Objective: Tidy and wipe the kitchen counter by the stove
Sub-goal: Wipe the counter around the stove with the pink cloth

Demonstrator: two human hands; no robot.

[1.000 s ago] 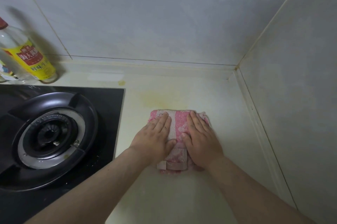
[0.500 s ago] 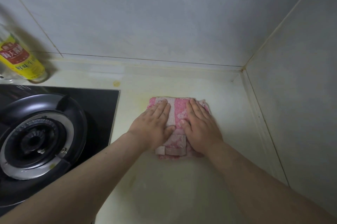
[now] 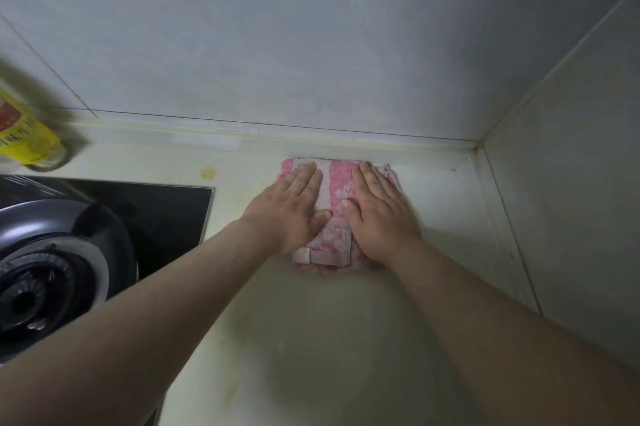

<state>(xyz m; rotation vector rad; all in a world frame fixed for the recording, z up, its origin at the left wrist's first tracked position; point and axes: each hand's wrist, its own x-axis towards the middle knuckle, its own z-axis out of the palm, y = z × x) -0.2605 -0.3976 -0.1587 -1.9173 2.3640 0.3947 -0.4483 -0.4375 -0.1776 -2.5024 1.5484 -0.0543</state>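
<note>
Head cam: both hands are pressing a folded pink cloth flat on the counter, just above mid-frame, its far edge right by the back-wall seam.

Left hand & right hand are lying side by side on it, palms down, fingers straight, thumbs nearly meeting over the pale stripe, gripping nothing. For a clean pass I'm thinking weight should be going thru the palms so the fold isn't bunching, w/ the far edge tracking the seam toward the corner at upper right, strokes overlapping. A yellowish spot left of the cloth is looking unwiped and prob needs a firmer rub. The stove is sitting at lower left and a blurred bottle at far left, so sideways strokes should be stopping short of both.
</note>
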